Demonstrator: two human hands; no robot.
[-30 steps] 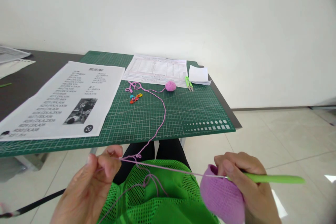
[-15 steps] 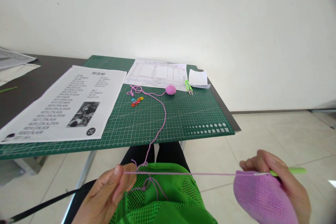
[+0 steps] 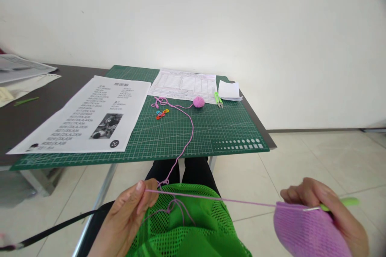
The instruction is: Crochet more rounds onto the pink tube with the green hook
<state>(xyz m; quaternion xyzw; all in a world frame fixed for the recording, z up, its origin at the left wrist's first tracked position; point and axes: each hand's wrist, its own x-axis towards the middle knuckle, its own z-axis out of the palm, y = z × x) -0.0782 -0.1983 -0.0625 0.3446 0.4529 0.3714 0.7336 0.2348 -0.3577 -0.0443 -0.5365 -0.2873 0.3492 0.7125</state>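
My left hand pinches a pink-purple yarn strand between thumb and fingers. Taut, the strand runs across above my lap to the edge of a purple crocheted piece. My right hand is closed around that piece and a crochet hook with a green handle; the hook's metal tip lies along the piece's top edge. Loose yarn loops hang below my left hand. From there yarn leads up over the table edge to a small purple yarn ball.
A green cutting mat covers much of the dark table. On it lie a printed sheet, a form, small white papers, green snips and colored stitch markers. A black cord hangs at lower left.
The view has shifted slightly, so the table items appear further right. My right hand with the piece sits a little lower and further right, and the taut strand now slopes down to the right.
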